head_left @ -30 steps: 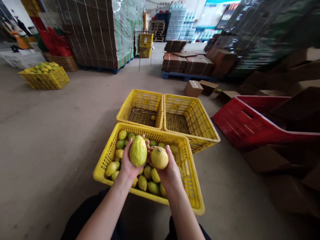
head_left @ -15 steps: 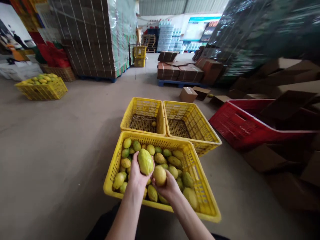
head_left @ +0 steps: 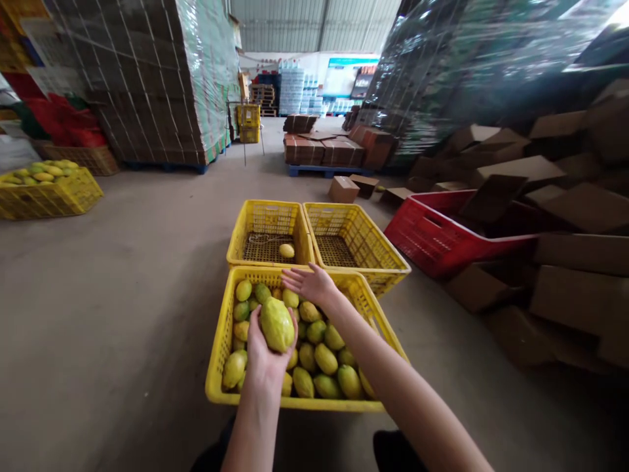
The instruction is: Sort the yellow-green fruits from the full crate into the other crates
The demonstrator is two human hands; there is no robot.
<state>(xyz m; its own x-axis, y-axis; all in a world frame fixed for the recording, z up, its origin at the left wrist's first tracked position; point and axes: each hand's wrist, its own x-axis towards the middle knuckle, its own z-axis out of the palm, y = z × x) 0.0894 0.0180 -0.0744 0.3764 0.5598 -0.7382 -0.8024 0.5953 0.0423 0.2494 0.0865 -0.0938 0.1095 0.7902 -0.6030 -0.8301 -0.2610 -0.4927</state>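
Two hands [head_left: 317, 286], one held fruit [head_left: 276, 325], three adjoining crates [head_left: 314, 403] (yellow)

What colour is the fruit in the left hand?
The fruit is yellow-green; best seen in the head view.

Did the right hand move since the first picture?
Yes. Against the fruit-filled yellow crate, the right hand has moved forward, from over its middle to near its far side.

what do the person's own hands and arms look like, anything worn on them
The left hand and right hand are ungloved, with slim fingers. Both forearms are bare as far as they show, with no sleeve, watch or bracelet in sight and no visible markings. Dark clothing shows at the bottom edge.
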